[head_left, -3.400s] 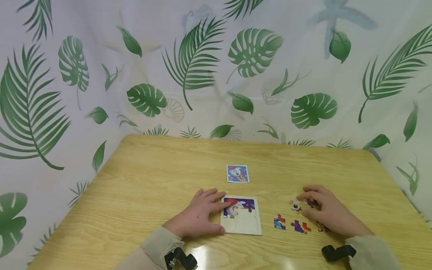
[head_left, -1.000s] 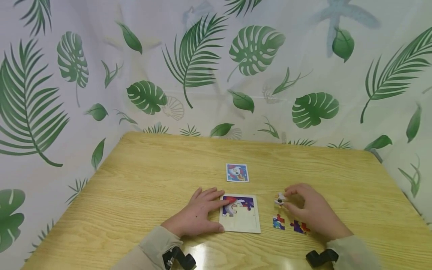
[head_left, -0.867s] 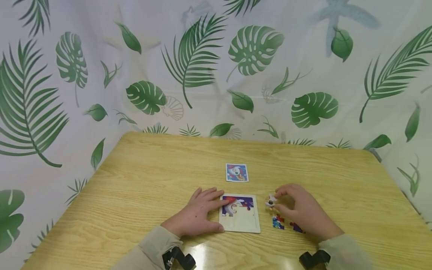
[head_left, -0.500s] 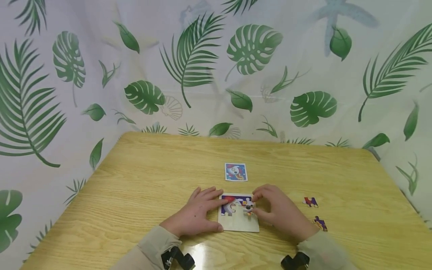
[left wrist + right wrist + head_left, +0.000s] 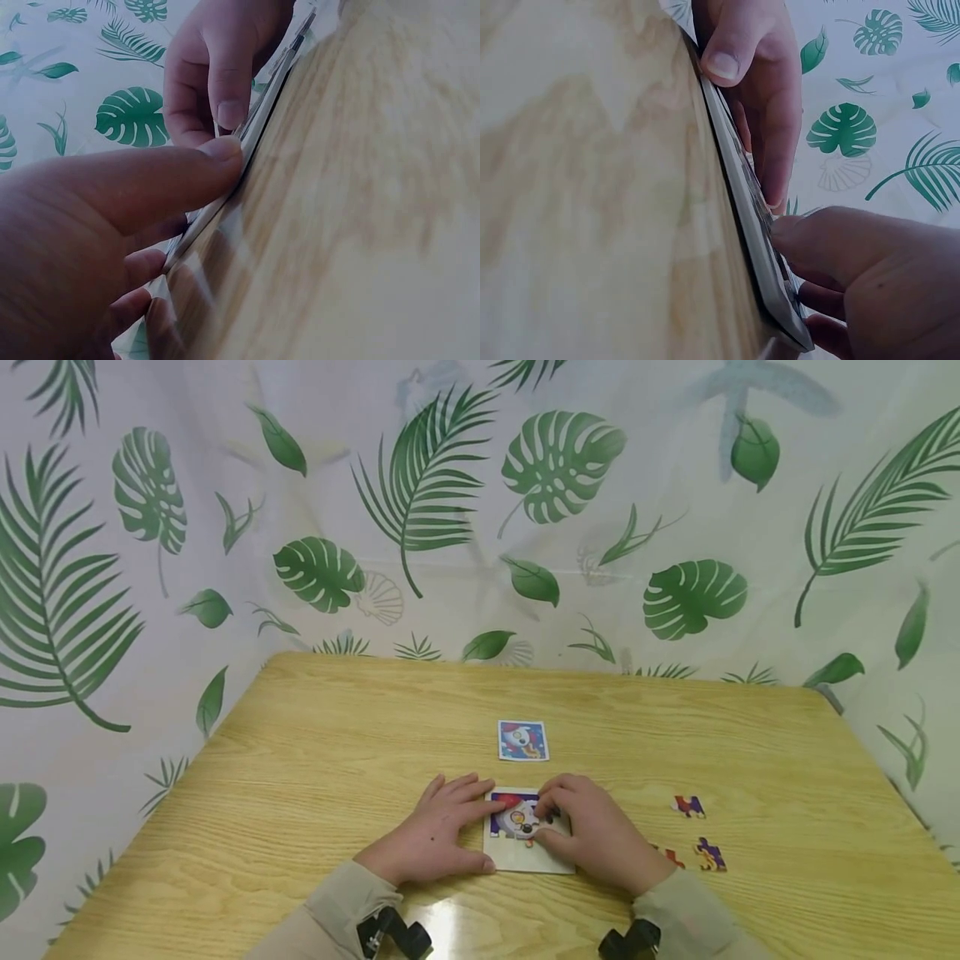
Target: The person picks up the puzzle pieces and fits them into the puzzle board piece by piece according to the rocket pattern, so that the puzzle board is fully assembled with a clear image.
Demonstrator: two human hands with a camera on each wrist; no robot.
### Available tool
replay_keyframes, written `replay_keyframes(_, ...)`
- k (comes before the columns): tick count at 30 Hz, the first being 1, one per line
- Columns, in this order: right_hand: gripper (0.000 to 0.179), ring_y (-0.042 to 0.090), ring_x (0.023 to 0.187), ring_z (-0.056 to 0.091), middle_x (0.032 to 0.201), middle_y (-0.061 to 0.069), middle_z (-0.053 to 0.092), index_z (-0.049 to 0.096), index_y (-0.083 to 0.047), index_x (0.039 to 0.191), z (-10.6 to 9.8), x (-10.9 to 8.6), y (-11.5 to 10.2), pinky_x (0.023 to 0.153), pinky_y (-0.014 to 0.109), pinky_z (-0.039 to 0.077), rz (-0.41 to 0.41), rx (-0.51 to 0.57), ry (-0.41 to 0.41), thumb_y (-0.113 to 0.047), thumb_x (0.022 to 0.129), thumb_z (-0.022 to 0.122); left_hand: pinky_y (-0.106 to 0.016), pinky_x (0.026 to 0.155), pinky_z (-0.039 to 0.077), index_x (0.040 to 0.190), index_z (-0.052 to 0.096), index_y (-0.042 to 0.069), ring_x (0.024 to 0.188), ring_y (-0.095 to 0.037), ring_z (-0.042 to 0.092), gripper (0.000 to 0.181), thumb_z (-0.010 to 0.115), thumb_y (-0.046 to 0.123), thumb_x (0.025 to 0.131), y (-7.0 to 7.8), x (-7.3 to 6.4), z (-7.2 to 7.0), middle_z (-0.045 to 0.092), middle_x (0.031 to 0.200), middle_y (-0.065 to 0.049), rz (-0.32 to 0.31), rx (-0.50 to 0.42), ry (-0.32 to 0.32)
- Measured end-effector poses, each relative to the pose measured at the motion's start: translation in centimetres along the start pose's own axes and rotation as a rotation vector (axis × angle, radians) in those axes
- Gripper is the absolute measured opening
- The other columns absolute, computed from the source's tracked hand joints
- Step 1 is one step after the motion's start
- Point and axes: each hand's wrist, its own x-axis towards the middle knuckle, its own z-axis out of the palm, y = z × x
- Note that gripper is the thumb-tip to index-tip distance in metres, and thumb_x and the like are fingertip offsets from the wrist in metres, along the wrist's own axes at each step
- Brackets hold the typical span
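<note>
My left hand (image 5: 433, 837) lies at the left edge of a pale puzzle board (image 5: 525, 862), fingers spread. Its index finger reaches over the pieces at the upper left, and its thumb touches the lower left corner. My right hand (image 5: 594, 837) is over the board's right half, where thumb and index finger pinch a jigsaw piece (image 5: 522, 821) with a white cartoon animal's face and dark nose. That piece lies against the fitted pieces with the red patch (image 5: 508, 799). The right fingers hide the board's upper right. In the left wrist view, the left thumb (image 5: 221, 154) presses on the board's rim.
A small picture card (image 5: 523, 741) of the same cartoon lies behind the board. Several loose jigsaw pieces lie to the right, among them a red and purple piece (image 5: 688, 806) and a purple and orange piece (image 5: 709, 854). A leaf-print cloth (image 5: 465, 527) hangs behind the table.
My right hand has carried the face piece leftward from among the loose pieces, onto the board and across to the fitted pieces. My left hand has stayed at the board's left edge.
</note>
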Motion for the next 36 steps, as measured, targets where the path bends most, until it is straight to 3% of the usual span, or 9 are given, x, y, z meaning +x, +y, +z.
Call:
replay_keyframes(10, 0.016, 0.017, 0.113, 0.055, 0.116, -0.010, 0.060, 0.070, -0.027, 0.099, 0.2, -0.2, 0.1, 0.103, 0.047, 0.046, -0.019, -0.015, 0.011, -0.031, 0.087, 0.080, -0.057, 0.121, -0.002, 0.152, 0.048, 0.034, 0.153, -0.024, 0.015, 0.075, 0.075, 0.051, 0.084, 0.1, -0.1, 0.1, 0.029, 0.164, 0.001, -0.004, 0.012, -0.005)
replay_keyframes(16, 0.031, 0.018, 0.115, 0.054, 0.120, -0.011, 0.058, 0.072, -0.029, 0.117, 0.2, -0.5, 0.7, 0.100, 0.049, 0.046, -0.074, -0.016, 0.020, -0.031, 0.087, 0.080, -0.065, 0.117, -0.001, 0.150, 0.049, 0.041, 0.154, -0.030, 0.010, 0.070, 0.075, 0.051, 0.086, 0.8, -0.4, -0.2, 0.021, 0.167, -0.004, 0.067, 0.017, -0.046)
replay_keyframes(21, 0.032, 0.018, 0.113, 0.052, 0.121, -0.010, 0.056, 0.073, -0.032, 0.120, 0.2, -0.4, 1.1, 0.098, 0.049, 0.046, -0.107, -0.020, 0.005, -0.030, 0.089, 0.077, -0.067, 0.116, 0.000, 0.149, 0.050, 0.042, 0.154, -0.031, 0.008, 0.061, 0.067, 0.054, 0.091, 1.2, -0.5, -0.3, 0.019, 0.168, -0.003, 0.110, 0.051, -0.097)
replay_keyframes(36, 0.034, 0.024, 0.118, 0.051, 0.128, 0.000, 0.055, 0.073, -0.027, 0.128, 0.1, -0.5, 1.3, 0.100, 0.053, 0.044, -0.137, -0.030, -0.044, -0.026, 0.093, 0.073, -0.066, 0.117, 0.000, 0.146, 0.054, 0.042, 0.154, -0.029, 0.010, 0.055, 0.066, 0.047, 0.094, 0.8, -0.2, -0.1, 0.020, 0.167, 0.001, 0.094, 0.044, -0.109)
